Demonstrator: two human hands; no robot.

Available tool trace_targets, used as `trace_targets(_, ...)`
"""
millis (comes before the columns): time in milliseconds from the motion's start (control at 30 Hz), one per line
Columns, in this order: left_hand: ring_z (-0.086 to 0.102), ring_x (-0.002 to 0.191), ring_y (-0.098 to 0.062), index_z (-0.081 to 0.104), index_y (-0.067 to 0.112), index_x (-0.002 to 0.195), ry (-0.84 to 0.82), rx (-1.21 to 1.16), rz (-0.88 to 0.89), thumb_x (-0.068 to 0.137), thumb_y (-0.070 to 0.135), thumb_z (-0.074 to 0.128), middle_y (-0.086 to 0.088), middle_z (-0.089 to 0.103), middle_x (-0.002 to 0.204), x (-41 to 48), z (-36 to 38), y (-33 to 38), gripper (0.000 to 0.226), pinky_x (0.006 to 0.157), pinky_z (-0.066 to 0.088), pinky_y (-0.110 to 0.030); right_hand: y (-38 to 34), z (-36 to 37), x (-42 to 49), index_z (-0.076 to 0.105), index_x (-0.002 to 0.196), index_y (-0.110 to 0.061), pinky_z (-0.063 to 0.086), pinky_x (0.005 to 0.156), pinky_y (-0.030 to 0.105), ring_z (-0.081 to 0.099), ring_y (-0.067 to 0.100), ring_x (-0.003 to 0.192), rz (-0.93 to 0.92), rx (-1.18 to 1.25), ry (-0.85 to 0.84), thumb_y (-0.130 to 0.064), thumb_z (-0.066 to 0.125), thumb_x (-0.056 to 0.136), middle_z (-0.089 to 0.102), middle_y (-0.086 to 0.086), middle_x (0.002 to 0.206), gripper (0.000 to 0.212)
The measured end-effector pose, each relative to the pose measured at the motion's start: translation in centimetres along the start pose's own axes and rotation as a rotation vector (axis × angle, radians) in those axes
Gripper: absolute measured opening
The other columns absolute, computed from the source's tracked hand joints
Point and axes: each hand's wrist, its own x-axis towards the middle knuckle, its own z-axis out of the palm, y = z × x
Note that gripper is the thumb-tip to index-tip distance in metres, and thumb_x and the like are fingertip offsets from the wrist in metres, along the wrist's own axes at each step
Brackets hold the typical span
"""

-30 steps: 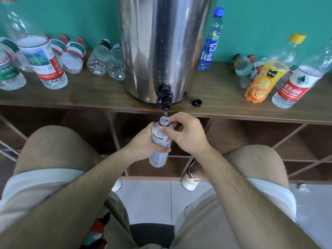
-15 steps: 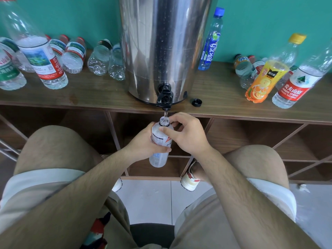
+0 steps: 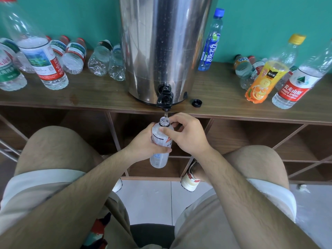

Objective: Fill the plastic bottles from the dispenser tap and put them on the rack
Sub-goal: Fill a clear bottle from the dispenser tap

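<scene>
- Your left hand (image 3: pixel 143 143) wraps the label of the small clear bottle (image 3: pixel 159 159) and your right hand (image 3: pixel 188 135) pinches its shoulder just under the open neck; the bottle hangs upright between your knees, mouth directly below the tap (image 3: pixel 165 98)
- The mouth is narrow and apart from the spout, so a slight tilt would likely send the thin stream down the outside, onto your fingers and the tiled floor (image 3: pixel 147 200)
- Your fingers hide the water level; read it late and it overflows, with neither hand free for the tap
- The black cap (image 3: pixel 196 102) lies loose near the shelf edge, just right of the dispenser (image 3: pixel 161 42); a knock could roll it off
- The wooden shelf top (image 3: pixel 107 94) carries standing and lying bottles on both sides, with open compartments beneath and a teal wall (image 3: pixel 269 18) behind
</scene>
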Motion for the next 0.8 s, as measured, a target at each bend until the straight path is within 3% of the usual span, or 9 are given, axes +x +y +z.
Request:
trace_targets(233,0.066,0.105,0.002,0.050,0.039,0.126,0.020,0.011,-0.015,0.071,0.020,0.095,0.015,0.067,0.115,-0.1,0.1,0.2,0.074,0.078,0.050,-0.012,-0.2,0.0,0.0,0.080,0.107,-0.014,0.044,0.071,0.015,0.063,0.009,0.086,0.003,0.001,-0.001,-0.029,0.084,0.087,0.072,-0.005,0.098,0.025)
trace_targets(567,0.067,0.112,-0.011,0.054,0.026,0.137,0.079,-0.006,-0.008,0.069,0.017,0.096,0.010,0.070,0.119,-0.4,0.2,0.6,0.080,0.101,0.057,-0.041,-0.3,0.1,-0.2,0.077,0.107,-0.016,0.048,0.076,0.023,0.063,0.010,0.091,0.004,0.048,0.003,-0.030,0.083,0.088,0.069,-0.008,0.099,0.025)
trace_targets(700,0.068,0.114,-0.015,0.055,0.023,0.133,0.089,-0.032,-0.017,0.069,0.013,0.096,0.005,0.071,0.119,-0.5,0.2,0.9,0.076,0.103,0.055,-0.048,-1.2,-0.2,-0.7,0.065,0.127,-0.015,0.050,0.077,0.025,0.062,0.009,0.100,0.012,0.087,0.078,-0.030,0.078,0.090,0.062,-0.005,0.120,0.043)
trace_targets(800,0.067,0.116,-0.021,0.055,0.019,0.132,0.075,-0.017,-0.022,0.071,0.015,0.095,0.000,0.069,0.120,-0.5,0.4,1.2,0.073,0.105,0.053,-0.052,-2.8,-1.5,-0.6,0.055,0.142,-0.009,0.055,0.091,0.038,0.059,0.019,0.120,-0.217,0.130,0.268,-0.021,0.071,0.096,0.050,0.004,0.141,0.051)
